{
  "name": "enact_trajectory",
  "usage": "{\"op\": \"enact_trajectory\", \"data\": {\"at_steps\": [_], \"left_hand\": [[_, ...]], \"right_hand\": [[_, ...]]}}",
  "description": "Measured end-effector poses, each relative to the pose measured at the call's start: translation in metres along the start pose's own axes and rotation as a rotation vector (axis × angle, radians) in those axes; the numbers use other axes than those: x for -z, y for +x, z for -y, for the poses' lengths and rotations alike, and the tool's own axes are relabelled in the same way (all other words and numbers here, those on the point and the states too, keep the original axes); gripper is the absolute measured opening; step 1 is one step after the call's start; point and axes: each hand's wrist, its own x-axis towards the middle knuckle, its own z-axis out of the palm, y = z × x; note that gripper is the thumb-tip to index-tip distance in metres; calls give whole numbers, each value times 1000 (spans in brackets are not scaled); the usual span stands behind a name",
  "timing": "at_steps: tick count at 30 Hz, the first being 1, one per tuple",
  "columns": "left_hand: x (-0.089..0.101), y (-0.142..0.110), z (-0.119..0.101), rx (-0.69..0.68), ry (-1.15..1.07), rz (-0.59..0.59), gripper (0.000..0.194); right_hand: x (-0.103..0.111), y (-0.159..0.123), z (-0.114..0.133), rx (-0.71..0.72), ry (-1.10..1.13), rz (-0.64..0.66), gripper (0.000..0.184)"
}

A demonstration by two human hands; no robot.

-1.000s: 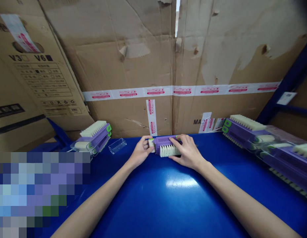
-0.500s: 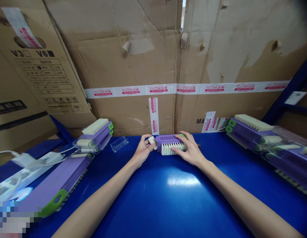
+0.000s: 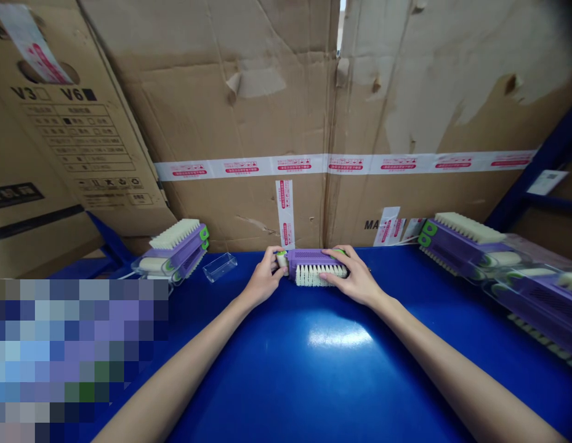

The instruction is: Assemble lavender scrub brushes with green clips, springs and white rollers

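Observation:
Near the back of the blue table (image 3: 286,375) lies a purple brush (image 3: 306,255) with white bristles facing me and a bit of green at its right end. My right hand (image 3: 358,280) is wrapped round its right part, fingers on top and thumb on the bristles. At the brush's left end, my left hand (image 3: 263,280) pinches a small white roller-like piece (image 3: 282,261) with a green end. The piece sits right against that end; whether it is joined to it I cannot tell. Left of my left hand is a clear plastic cover (image 3: 221,268).
Another purple brush (image 3: 183,249) with clear plastic parts is at the left. More purple brushes (image 3: 465,241) stand at the right. Taped cardboard (image 3: 230,129) walls off the back. A blue metal post (image 3: 535,163) rises at the right. The lower left is pixelated.
My left hand has turned the white piece from tilted to nearly upright, so its green end shows on top. My right hand keeps its grip on the brush.

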Motion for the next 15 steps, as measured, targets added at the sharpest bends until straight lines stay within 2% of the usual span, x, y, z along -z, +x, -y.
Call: {"op": "enact_trajectory", "data": {"at_steps": [11, 15], "left_hand": [[7, -5, -1, -73, 142, 1, 31], [7, -6, 0, -88, 231, -21, 37]], "right_hand": [[-1, 0, 5, -10, 40, 46, 49], [2, 3, 8, -5, -2, 46, 49]]}}
